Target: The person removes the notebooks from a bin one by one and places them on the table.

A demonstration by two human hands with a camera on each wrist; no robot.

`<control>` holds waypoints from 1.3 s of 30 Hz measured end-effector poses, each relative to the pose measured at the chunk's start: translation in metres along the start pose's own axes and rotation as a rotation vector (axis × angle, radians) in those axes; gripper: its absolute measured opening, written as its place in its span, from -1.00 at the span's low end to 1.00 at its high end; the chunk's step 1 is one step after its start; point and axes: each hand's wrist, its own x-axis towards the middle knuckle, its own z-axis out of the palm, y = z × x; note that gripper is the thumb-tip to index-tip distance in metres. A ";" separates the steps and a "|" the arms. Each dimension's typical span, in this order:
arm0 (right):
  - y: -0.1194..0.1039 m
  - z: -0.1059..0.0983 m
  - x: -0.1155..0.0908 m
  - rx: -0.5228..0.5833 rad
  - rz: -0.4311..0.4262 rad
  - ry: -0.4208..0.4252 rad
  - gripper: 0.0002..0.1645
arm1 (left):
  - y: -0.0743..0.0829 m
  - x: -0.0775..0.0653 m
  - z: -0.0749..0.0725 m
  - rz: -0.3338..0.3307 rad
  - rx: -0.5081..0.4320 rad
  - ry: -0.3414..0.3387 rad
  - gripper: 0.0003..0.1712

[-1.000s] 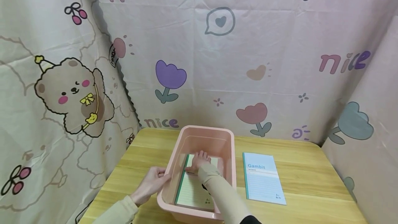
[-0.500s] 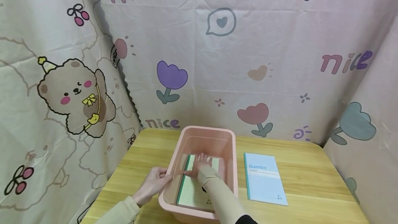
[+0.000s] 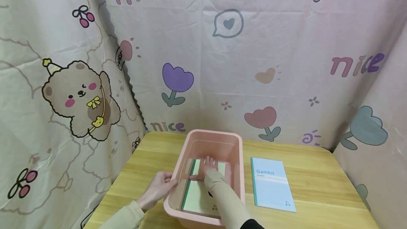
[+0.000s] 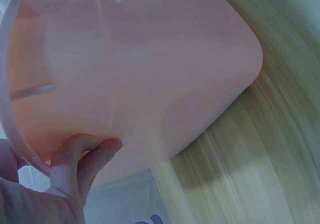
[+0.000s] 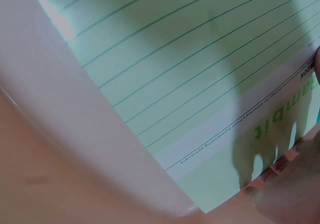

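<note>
A pink plastic bin [image 3: 242, 165] stands on the table, its wall filling most of the left wrist view. My left hand [image 3: 157, 188] grips its left rim, with fingers curled against the outer wall [image 4: 100, 156]. Inside the bin lies a pale green lined notebook [image 3: 198, 197] with a green spine on its left side. My right hand [image 3: 205, 170] reaches in over the notebook's upper part, fingers extended and spread, thumb out towards the spine. In the right wrist view, the fingertips meet the notebook's top edge beside the printed "Gambit". My forearm hides part of the cover.
A light blue "Gambit" notebook [image 3: 274, 186] lies flat on the wooden table [image 3: 321, 179], right of the bin. Printed curtains [image 3: 219, 66] hang behind the table and along both sides.
My right hand stays over the green notebook, its fingers and thumb a little more spread than before. The left hand keeps its hold on the bin. The whole head view shifts slightly.
</note>
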 end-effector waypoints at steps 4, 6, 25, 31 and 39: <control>0.002 0.002 0.003 -0.001 -0.005 0.019 0.25 | 0.000 0.000 0.001 0.002 -0.006 -0.005 -0.54; 0.003 0.003 0.006 -0.001 -0.006 0.030 0.24 | 0.000 0.000 0.001 0.004 -0.007 -0.009 -0.53; 0.006 0.004 0.014 -0.092 -0.026 0.067 0.22 | 0.002 -0.001 0.001 0.016 -0.005 -0.016 -0.54; 0.005 0.002 0.009 -0.156 -0.059 0.102 0.22 | 0.001 -0.002 0.001 0.019 -0.013 -0.018 -0.53; 0.003 0.000 0.007 -0.275 -0.081 0.125 0.28 | 0.001 -0.004 0.002 0.004 -0.016 0.002 -0.50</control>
